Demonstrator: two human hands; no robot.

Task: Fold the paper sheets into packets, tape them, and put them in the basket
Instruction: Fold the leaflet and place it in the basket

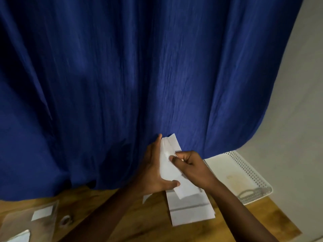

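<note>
A folded white paper packet [170,170] is held up above the wooden table [139,222], in front of a blue curtain. My left hand [153,172] grips its left edge, thumb across the lower part. My right hand [188,165] pinches the packet's right edge near the middle, with what looks like a small strip of tape at the fingertips. Under the hands a stack of white paper sheets [190,210] lies flat on the table. The white perforated basket [244,179] stands at the right, partly under the curtain's hem.
The blue curtain [139,75] fills most of the view and hangs over the table's far side. A clear plastic sleeve with a white label [42,215] and a tape roll [65,220] lie at the left. A grey wall [297,119] is at the right.
</note>
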